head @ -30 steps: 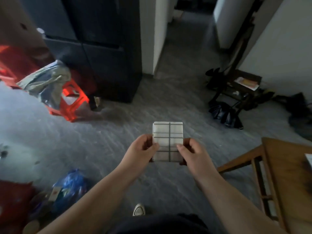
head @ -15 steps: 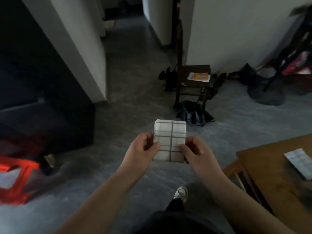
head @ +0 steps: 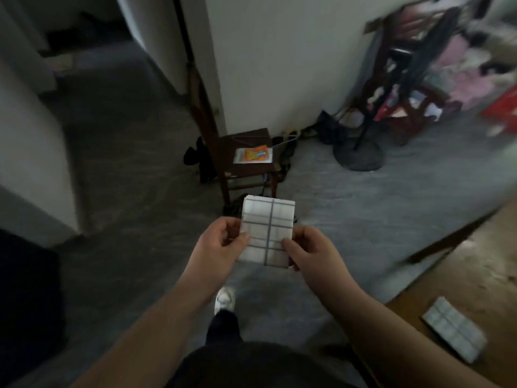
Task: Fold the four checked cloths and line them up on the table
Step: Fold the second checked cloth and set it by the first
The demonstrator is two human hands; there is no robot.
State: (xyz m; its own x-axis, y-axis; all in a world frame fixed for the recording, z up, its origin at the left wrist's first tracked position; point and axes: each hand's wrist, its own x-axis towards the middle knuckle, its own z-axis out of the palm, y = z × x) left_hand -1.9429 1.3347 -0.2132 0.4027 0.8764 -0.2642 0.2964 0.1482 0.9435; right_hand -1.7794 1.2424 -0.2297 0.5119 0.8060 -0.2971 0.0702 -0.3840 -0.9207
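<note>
Nearest the camera, at the bottom of the frame, are the person's dark trousers and one white shoe [head: 225, 299] on the grey floor [head: 349, 219]. Both forearms reach up to the centre, where the left hand [head: 218, 247] and the right hand [head: 310, 253] each pinch a side edge of a folded checked cloth [head: 267, 231] — thumbs on the front face, fingers curled behind, so both hands are closed on it. The cloth is a compact upright rectangle, white with dark grid lines, held in the air over the floor and well apart from the desk.

At the lower right, the wooden desk [head: 475, 275] carries a second folded checked cloth [head: 454, 329], lying flat and at an angle to the frame's edge. Only these two cloths are in view; the rest of the desk runs out of frame.

Judging from this, the held cloth looks folded and ready to be set down. The risk is in the carry: a light pinch at the edges could let the layers slip open, and a careless placement could land it askew beside its neighbour — or nudge that one out of line.

Farther off, at upper centre, a dark wooden chair [head: 246, 152] holds an orange packet [head: 253, 154]; a fan base [head: 359, 155] stands to its right against the white wall.
</note>
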